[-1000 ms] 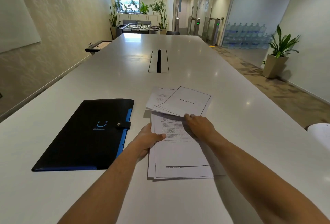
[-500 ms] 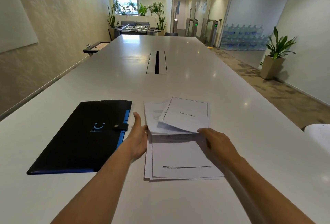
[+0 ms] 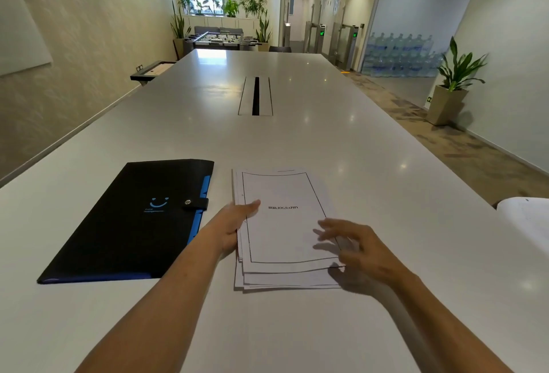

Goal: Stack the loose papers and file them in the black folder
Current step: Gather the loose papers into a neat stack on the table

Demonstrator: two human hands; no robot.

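A loose stack of white papers point(image 3: 282, 233) lies on the white table point(image 3: 297, 140), its top sheet bordered and titled BIBLIOGRAPHY. The lower sheets stick out unevenly at the near edge. My left hand point(image 3: 234, 224) rests against the stack's left edge, thumb lying on the top sheet. My right hand point(image 3: 353, 246) hovers over the stack's right edge with fingers spread and blurred, holding nothing. The black folder point(image 3: 130, 221), snapped closed with a blue spine and a blue smile logo, lies just left of the papers.
A cable slot point(image 3: 255, 96) runs along the table's middle. A white object point(image 3: 528, 218) pokes in at the right edge. Beyond the table's right side is carpeted floor with a potted plant point(image 3: 451, 90).
The two far sheets were pulled onto the near pile, with the bibliography page now on top. My right hand let go and moved to the stack's right edge; my left stayed at the left edge.
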